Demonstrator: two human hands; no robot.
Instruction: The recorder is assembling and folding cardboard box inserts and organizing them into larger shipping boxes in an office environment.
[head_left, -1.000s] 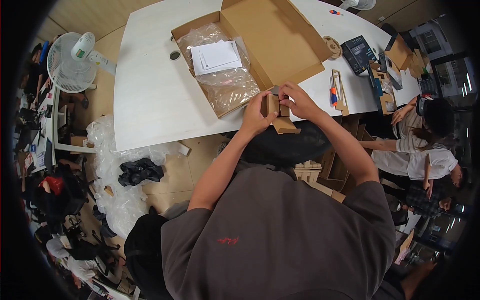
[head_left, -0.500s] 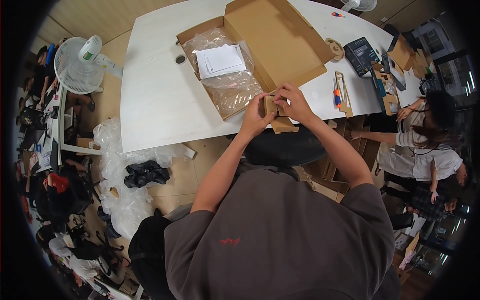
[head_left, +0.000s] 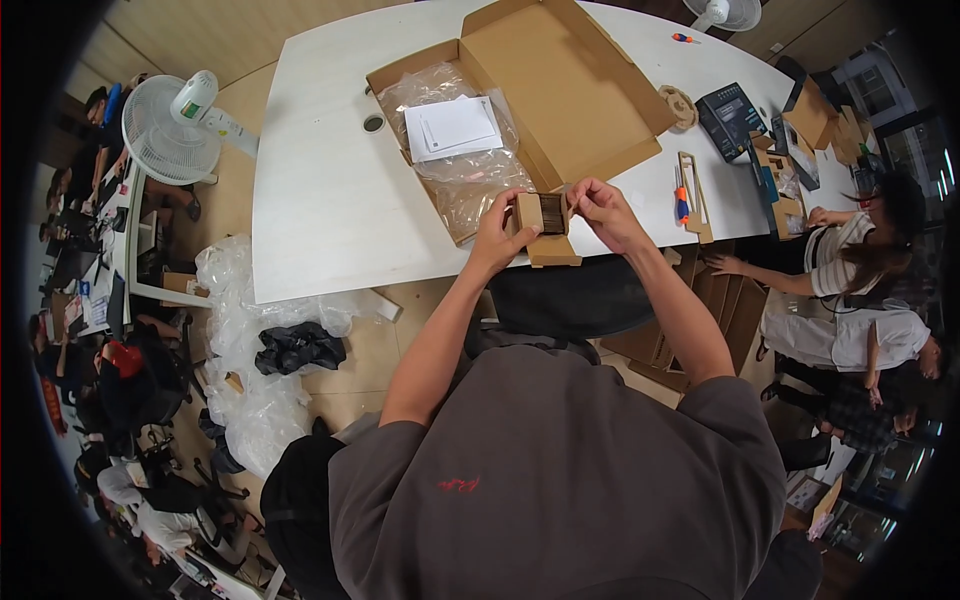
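Observation:
My left hand point(head_left: 497, 235) grips a small brown cardboard box point(head_left: 530, 212) at the near edge of the white table, its thumb lying along the front. The box is open, with a flap point(head_left: 556, 251) hanging toward me, and its inside shows dark brown layers. Beside the box's right edge, the fingers of my right hand point(head_left: 610, 217) are pinched together; whether they hold a side flap or a small piece cannot be made out. Just beyond lies a large open carton point(head_left: 565, 95) containing clear plastic wrap point(head_left: 470, 190) and white paper sheets point(head_left: 452, 128).
Right of the carton are an orange-and-blue screwdriver point(head_left: 682, 195), a flat tan frame point(head_left: 693, 200), a roll of tape point(head_left: 678, 107) and a black box point(head_left: 732, 120). A black chair point(head_left: 570, 295) sits under the table edge. Co-workers stand at right; plastic wrap point(head_left: 250, 400) covers floor at left.
My right hand has drawn back to the right from the small box's top, uncovering its dark layered inside. My left hand still holds the box.

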